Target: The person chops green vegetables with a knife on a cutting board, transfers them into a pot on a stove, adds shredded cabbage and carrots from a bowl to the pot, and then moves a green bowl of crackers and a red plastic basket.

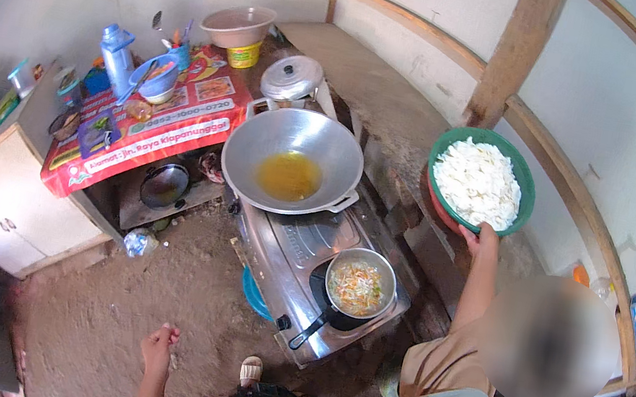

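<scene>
My right hand [484, 238] grips the near rim of a green basin [531, 181], which is heaped with flat white pieces [477, 182]. Part of a red vessel [442, 207] shows below the basin. My left hand [158, 345] hangs low over the dirt floor, fingers curled in, with nothing visible in it. A wide metal wok [346, 152] with yellow oil [289, 176] stands on the far burner of a two-burner gas stove [302, 240]. On the near burner is a saucepan [392, 273] of shredded vegetables [357, 287], its black handle toward me.
A red-covered table [208, 98] at left holds a blue flask [116, 54] and a blue bowl [154, 76]. Behind the wok lies a metal lid [292, 77]. A white cabinet [20, 201] stands left; a wooden post [518, 51] rises behind the ledge. Another person [442, 365] is close at right.
</scene>
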Demonstrator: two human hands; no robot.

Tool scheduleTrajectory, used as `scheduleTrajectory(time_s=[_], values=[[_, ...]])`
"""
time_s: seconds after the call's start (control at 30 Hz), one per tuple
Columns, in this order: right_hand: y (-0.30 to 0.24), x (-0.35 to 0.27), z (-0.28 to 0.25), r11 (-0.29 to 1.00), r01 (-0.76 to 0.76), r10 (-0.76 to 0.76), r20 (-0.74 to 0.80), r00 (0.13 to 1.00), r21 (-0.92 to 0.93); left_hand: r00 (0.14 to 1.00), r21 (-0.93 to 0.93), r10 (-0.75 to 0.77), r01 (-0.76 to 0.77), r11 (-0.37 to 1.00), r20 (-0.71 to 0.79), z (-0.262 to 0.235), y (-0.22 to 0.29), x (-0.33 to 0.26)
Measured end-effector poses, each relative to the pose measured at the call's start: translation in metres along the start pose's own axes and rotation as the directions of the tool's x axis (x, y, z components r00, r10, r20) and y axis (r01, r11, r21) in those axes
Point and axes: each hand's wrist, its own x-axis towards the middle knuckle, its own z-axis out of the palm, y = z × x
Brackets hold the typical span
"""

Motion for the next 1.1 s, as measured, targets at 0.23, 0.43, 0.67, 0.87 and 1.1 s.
scheduleTrajectory(time_s=[0.23,0.43,0.67,0.87,1.1], values=[[-0.009,-0.002,0.005,0.997,0.003,-0.001,-0.034,0.999,0.082,0.999,0.032,0.012,-0.013,0.999,0.034,0.007,0.006,-0.007],[-0.010,0.008,0.003,0.973,-0.001,0.001,-0.002,1.000,0.233,1.000,0.001,0.011,-0.011,1.000,0.016,-0.006,-0.011,-0.006],[-0.020,-0.003,0.000,0.953,0.026,-0.029,0.006,1.000,0.301,0.999,0.031,-0.001,-0.001,1.000,0.037,-0.002,-0.008,-0.004],[-0.022,-0.012,-0.001,0.953,0.048,-0.055,0.015,0.998,0.300,0.996,0.064,-0.006,0.001,0.998,0.085,0.005,-0.008,0.004],[-0.015,-0.005,0.000,0.972,0.097,-0.093,-0.028,0.995,0.216,0.983,0.077,0.026,-0.041,0.996,0.183,0.027,0.007,0.017]])
